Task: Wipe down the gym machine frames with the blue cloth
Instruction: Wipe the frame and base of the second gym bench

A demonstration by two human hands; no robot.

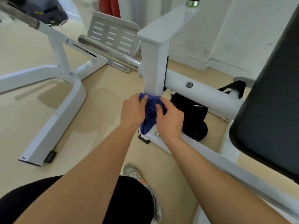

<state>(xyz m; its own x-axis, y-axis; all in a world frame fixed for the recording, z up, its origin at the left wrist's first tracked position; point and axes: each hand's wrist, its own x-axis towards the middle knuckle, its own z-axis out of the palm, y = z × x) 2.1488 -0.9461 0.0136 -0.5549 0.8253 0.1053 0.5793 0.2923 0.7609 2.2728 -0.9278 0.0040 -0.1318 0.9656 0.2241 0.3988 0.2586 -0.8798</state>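
The blue cloth is bunched around the lower part of a white upright post of the gym machine frame. My left hand grips the cloth from the left side of the post. From the right, my right hand grips the same cloth. Both hands hold it against the post just above the white base rail. The post behind the cloth is hidden.
A white round crossbar runs right from the post to a black pad. A black weight plate lies under it. Another white frame stands on the beige floor at left, with a chrome bar and footplate behind. My shoe is below.
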